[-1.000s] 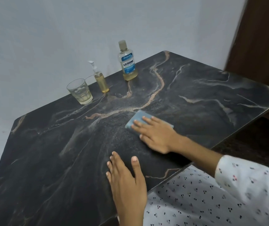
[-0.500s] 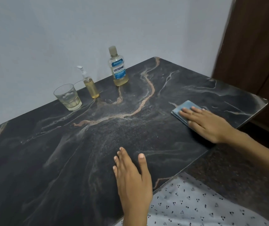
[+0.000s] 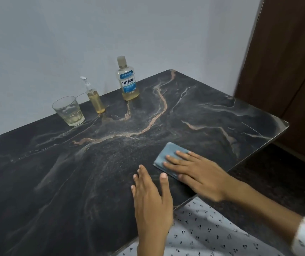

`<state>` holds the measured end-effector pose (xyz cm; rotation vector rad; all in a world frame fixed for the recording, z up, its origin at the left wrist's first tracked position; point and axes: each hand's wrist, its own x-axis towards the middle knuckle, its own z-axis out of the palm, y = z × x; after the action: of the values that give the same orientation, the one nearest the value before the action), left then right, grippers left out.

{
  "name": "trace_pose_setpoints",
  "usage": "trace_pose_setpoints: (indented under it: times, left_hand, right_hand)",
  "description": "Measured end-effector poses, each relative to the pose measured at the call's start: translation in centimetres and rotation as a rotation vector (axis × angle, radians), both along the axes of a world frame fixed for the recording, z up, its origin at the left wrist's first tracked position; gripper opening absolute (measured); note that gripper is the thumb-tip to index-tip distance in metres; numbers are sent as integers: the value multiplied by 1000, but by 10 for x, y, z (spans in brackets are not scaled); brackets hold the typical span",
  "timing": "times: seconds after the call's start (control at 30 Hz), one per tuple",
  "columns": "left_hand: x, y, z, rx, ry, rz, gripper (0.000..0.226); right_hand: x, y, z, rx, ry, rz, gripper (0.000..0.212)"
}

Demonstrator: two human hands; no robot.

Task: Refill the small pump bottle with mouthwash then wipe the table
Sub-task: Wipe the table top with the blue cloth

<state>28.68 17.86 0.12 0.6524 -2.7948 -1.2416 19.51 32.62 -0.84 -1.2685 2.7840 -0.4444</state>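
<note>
On a dark marble-patterned table [image 3: 221,115] against a pale wall, the right hand [image 3: 197,174] presses a folded blue cloth [image 3: 168,154] flat-fingered to wipe; the left hand [image 3: 151,202] lies flat, apparently bracing. The small clear pump bottle [image 3: 94,99], amber-filled, stands capped at the back between a clear glass tumbler [image 3: 68,110] and the mouthwash bottle [image 3: 127,80], probably clear of the wiping

Glass [image 3: 68,111] and bottles [image 3: 127,81] along far edge

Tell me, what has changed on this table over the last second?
The right hand, pressing flat on the blue cloth, swept it out to the person's right, then back toward the left hand. That hand stayed flat on the dark marble table. The glass, small pump bottle and Listerine bottle kept their places.
</note>
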Motion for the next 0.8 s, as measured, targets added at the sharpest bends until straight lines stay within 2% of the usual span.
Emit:
trace_pose_setpoints:
  times: [0.1,0.23,0.4,0.5,0.6,0.7,0.8]
  left_hand:
    - [-1,5,0,-2,10,-15,77]
    - [-4,16,1,-8,5,-47,81]
    - [-8,30,0,-24,9,-74,78]
    - [-13,38,1,-30,1,-80,73]
    - [-17,44,1,-53,-6,-90,74]
    - [-21,49,3,-43,-16,-71,77]
    - [-25,55,3,-18,-16,-66,75]
  right_hand:
    - [0,45,6,26,-21,-105,45]
    - [-44,100,8,70,-9,-299,43]
    - [-112,86,13,174,-14,-498,49]
    - [-113,44,12,184,34,-434,51]
    - [-79,19,3,141,80,-239,52]
    - [-39,39,-2,38,58,-84,50]
    - [-25,87,2,-3,6,-140,46]
